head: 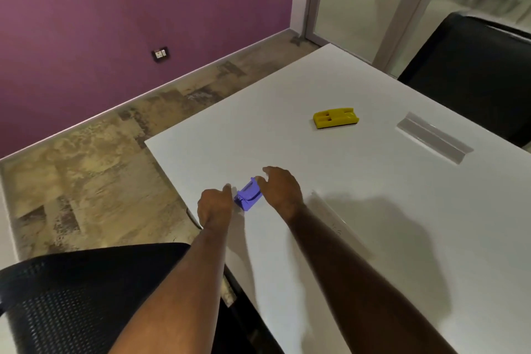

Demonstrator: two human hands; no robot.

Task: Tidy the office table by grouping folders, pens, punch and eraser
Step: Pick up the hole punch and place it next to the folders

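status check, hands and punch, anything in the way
Left hand and right hand flank the purple punch, no grip visible. Yellow eraser sits apart, farther up the table. Path clear.

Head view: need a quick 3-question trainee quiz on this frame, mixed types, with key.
1. True or false: the yellow eraser touches the purple punch.
2. The punch lies: A) between the left hand and right hand, B) on the black chair, C) on the floor.
3. Fill in: both items rest on the white ___.

Key: 1 false, they lie well apart; 2 A; 3 table.
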